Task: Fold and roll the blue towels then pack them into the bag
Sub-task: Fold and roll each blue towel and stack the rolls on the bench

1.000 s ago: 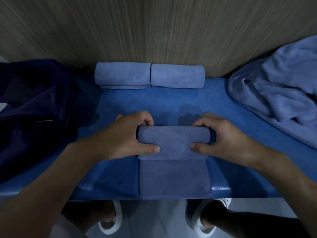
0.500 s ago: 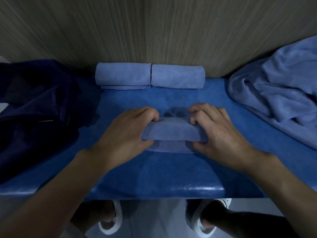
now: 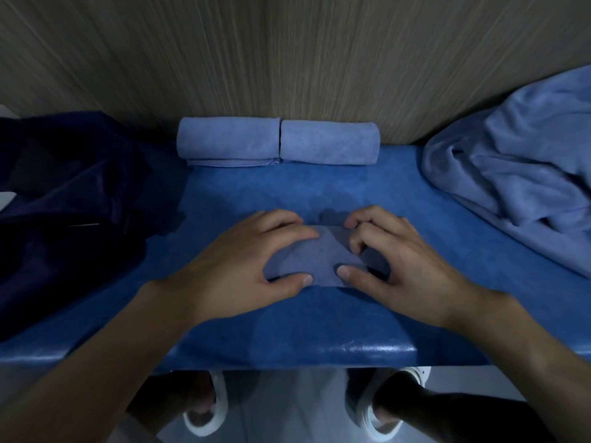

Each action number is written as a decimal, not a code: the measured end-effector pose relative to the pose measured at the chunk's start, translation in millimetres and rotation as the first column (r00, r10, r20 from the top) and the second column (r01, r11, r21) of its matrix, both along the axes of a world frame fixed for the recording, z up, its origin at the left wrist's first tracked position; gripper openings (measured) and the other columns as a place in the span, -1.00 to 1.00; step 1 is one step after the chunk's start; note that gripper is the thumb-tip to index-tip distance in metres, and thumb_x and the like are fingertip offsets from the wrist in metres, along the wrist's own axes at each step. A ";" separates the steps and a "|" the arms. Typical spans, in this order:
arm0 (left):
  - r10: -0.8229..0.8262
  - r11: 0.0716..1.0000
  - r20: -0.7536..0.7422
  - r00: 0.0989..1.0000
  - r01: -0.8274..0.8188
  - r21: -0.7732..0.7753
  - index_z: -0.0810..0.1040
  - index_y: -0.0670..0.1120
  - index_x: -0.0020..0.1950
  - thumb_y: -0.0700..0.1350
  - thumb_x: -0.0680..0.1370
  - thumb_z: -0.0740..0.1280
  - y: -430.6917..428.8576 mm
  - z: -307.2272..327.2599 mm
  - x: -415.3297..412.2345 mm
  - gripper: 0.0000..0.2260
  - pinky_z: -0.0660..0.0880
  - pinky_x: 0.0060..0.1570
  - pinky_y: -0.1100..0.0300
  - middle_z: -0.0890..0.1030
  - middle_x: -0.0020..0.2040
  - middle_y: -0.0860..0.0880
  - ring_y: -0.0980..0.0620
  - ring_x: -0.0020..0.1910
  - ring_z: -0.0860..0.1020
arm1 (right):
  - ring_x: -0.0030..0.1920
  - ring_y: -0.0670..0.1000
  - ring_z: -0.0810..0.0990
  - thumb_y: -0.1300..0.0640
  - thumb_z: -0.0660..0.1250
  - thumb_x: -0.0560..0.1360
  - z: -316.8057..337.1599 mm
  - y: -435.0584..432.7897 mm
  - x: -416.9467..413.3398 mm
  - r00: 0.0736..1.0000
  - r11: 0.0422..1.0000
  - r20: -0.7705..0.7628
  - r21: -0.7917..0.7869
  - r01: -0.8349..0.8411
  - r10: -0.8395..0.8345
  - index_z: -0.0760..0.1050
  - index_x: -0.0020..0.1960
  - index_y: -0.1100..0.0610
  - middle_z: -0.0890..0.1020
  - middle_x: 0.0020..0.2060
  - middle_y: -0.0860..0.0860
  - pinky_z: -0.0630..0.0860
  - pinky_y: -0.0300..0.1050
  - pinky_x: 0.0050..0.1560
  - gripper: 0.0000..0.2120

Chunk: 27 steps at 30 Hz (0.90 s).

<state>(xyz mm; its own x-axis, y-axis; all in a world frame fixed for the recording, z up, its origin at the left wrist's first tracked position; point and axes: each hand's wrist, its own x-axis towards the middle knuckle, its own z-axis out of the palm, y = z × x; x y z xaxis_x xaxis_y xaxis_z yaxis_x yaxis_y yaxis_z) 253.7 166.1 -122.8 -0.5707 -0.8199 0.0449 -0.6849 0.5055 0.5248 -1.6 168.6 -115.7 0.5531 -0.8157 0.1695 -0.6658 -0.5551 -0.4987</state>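
A rolled blue towel (image 3: 315, 260) lies in the middle of the blue padded bench (image 3: 319, 321). My left hand (image 3: 243, 263) grips its left end, fingers curled over the top and thumb at the near side. My right hand (image 3: 396, 260) grips its right end the same way, fingers bent. Most of the roll is hidden under both hands. Two finished towel rolls, one on the left (image 3: 228, 140) and one on the right (image 3: 329, 142), lie side by side against the wall. A dark navy bag (image 3: 64, 212) slumps at the left.
A heap of loose light-blue towels (image 3: 518, 180) covers the bench's right end. A wood-grain wall (image 3: 287, 59) stands right behind the bench. The bench's front edge (image 3: 377, 350) is close to me, with my white shoes (image 3: 204, 417) on the floor below.
The flat tail of the towel that lay toward me has been rolled up. Both hands moved away from me with the roll and closer together over it.
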 end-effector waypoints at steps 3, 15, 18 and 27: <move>-0.029 0.999 0.011 1.000 0.029 -0.023 0.36 0.18 0.40 0.27 0.47 0.29 -0.5 -2.0 0.9 -0.49 0.35 0.26 0.17 0.32 0.33 0.23 0.19 0.30 0.33 | 0.26 -0.15 0.38 -0.23 0.31 0.47 -1.0 1.0 -0.1 1.000 0.994 -0.018 0.107 0.007 -0.005 0.36 0.27 -0.03 0.35 0.24 -0.15 0.39 0.01 0.25 -0.54; 0.179 0.950 0.097 0.979 -0.146 -0.275 0.46 0.06 0.34 0.17 0.43 0.37 -13.8 2.6 26.1 -0.50 0.31 0.28 0.04 0.43 0.30 0.07 0.02 0.29 0.39 | 0.08 -0.25 0.29 -0.12 0.47 0.39 -5.8 -13.1 51.5 0.938 0.919 0.076 0.240 0.311 -0.337 0.26 0.38 0.03 0.29 0.20 -0.10 0.26 -0.52 0.02 -0.32; 0.306 0.888 0.057 0.950 -0.263 -0.376 0.54 -0.01 0.26 0.15 0.46 0.28 -9.2 11.1 28.6 -0.57 0.26 0.23 0.08 0.45 0.30 -0.02 -0.05 0.28 0.39 | 0.02 -0.27 0.24 -0.09 0.48 0.40 -5.3 -28.4 74.9 0.930 0.913 0.088 0.244 0.328 -0.357 0.25 0.41 0.09 0.30 0.21 -0.05 0.22 -0.55 0.00 -0.30; 0.446 0.883 0.275 0.852 -0.367 -0.293 0.45 0.04 0.39 0.20 0.47 0.08 -2.1 11.9 47.6 -0.46 0.26 0.38 -0.06 0.37 0.40 -0.08 -0.10 0.40 0.32 | 0.07 -0.05 0.44 -0.09 0.52 0.36 -7.2 -52.1 132.0 0.863 0.871 0.190 0.266 0.413 -0.468 0.27 0.25 0.11 0.45 0.11 0.02 0.34 -0.34 -0.14 -0.37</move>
